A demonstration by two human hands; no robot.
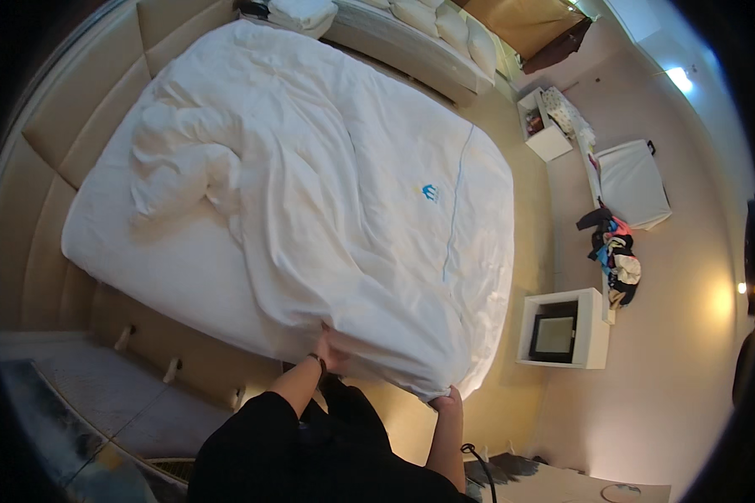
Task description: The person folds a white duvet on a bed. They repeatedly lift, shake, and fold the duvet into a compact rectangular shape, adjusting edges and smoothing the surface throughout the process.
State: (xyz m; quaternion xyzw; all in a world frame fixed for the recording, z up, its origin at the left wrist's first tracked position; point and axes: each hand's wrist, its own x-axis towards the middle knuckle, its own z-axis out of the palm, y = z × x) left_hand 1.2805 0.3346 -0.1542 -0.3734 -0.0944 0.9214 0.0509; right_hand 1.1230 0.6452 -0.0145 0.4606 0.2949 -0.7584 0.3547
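A rumpled white duvet [310,193] with a small blue emblem and a thin blue line covers most of the bed. At the bed's near side, my right hand [449,398] is closed round the duvet's near right corner. My left hand [333,354], with a dark band on its wrist, grips the duvet's near edge further left. That hand and the cloth beside it are blurred, and some of its fingers are hidden. Bare white mattress [184,272] shows at the near left, where the duvet is bunched back.
A padded beige headboard [71,134] borders the bed's left. A bench with pillows [411,54] stands beyond it. On the right are a white open cabinet [596,331], a pile of clothes [619,260] and another white box shelf [548,142]. A black cable [482,465] is at lower right.
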